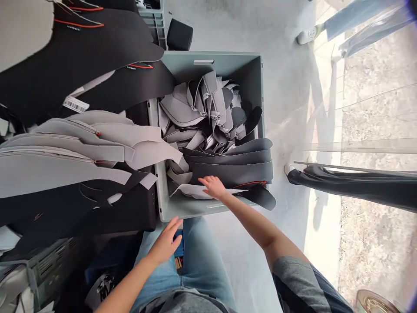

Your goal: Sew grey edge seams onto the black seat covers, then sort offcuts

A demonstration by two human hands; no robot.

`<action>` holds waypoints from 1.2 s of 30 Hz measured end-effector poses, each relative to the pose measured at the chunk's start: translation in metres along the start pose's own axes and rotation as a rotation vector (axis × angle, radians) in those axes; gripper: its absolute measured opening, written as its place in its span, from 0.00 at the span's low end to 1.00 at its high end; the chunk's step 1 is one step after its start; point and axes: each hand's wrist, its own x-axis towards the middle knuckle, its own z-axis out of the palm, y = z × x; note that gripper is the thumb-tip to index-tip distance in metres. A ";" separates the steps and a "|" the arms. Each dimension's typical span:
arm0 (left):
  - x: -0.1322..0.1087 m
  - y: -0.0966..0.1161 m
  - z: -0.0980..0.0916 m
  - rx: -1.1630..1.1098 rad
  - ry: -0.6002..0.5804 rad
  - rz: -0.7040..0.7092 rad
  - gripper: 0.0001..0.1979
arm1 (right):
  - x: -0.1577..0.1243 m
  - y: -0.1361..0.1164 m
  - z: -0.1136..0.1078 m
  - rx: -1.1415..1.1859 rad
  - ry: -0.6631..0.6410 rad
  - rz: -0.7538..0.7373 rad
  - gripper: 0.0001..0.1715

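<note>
A grey plastic crate [254, 78] on the floor is filled with grey and black cut fabric pieces [208, 113]. Long dark strips [234, 167] lie across its near end. My right hand [213, 187] reaches into the crate's near end, fingers spread, resting on a pale grey fabric piece [192, 190] beside the strips. My left hand [166, 243] hovers open above my jeans-clad knee, just in front of the crate's near rim, holding nothing.
Stacks of large grey and black cut panels [71, 148] with red stitching overhang the crate from the left. A dark crate [45, 261] sits at lower left. Another person's legs [352, 184] and shoe [306, 34] stand on the floor at right.
</note>
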 end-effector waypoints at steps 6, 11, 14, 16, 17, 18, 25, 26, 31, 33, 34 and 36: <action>-0.005 -0.002 0.026 0.143 -0.215 -0.225 0.30 | 0.057 0.063 -0.058 -0.107 0.233 0.233 0.64; -0.003 -0.027 0.025 0.243 -0.109 -0.310 0.29 | 0.027 0.047 -0.028 -0.130 0.134 0.083 0.50; 0.004 -0.032 0.028 0.241 -0.111 -0.299 0.28 | -0.003 0.021 -0.001 -0.114 -0.002 0.007 0.39; 0.008 -0.029 0.031 0.180 -0.101 -0.291 0.28 | -0.016 0.006 0.015 -0.100 -0.078 -0.017 0.33; 0.009 -0.027 0.032 0.132 -0.087 -0.279 0.28 | -0.021 0.000 0.023 -0.089 -0.109 -0.022 0.31; 0.009 -0.026 0.034 0.078 -0.068 -0.266 0.27 | -0.023 -0.004 0.029 -0.077 -0.135 -0.022 0.30; -0.008 -0.044 0.033 -0.108 0.004 -0.283 0.26 | -0.024 0.002 0.021 -0.016 -0.212 0.040 0.23; -0.011 -0.050 0.031 -0.099 0.012 -0.286 0.26 | -0.021 0.004 0.015 -0.020 -0.219 0.051 0.22; -0.022 -0.078 0.021 -0.095 0.057 -0.266 0.28 | 0.027 0.017 -0.025 -0.066 -0.244 0.158 0.32; -0.026 -0.087 0.021 -0.113 0.091 -0.273 0.30 | 0.054 0.025 -0.038 -0.057 -0.285 0.209 0.40; -0.027 -0.091 0.023 -0.129 0.105 -0.283 0.31 | 0.066 0.029 -0.044 -0.040 -0.317 0.226 0.45; -0.030 -0.100 0.031 -0.173 0.109 -0.316 0.33 | 0.083 0.037 -0.049 0.015 -0.390 0.237 0.52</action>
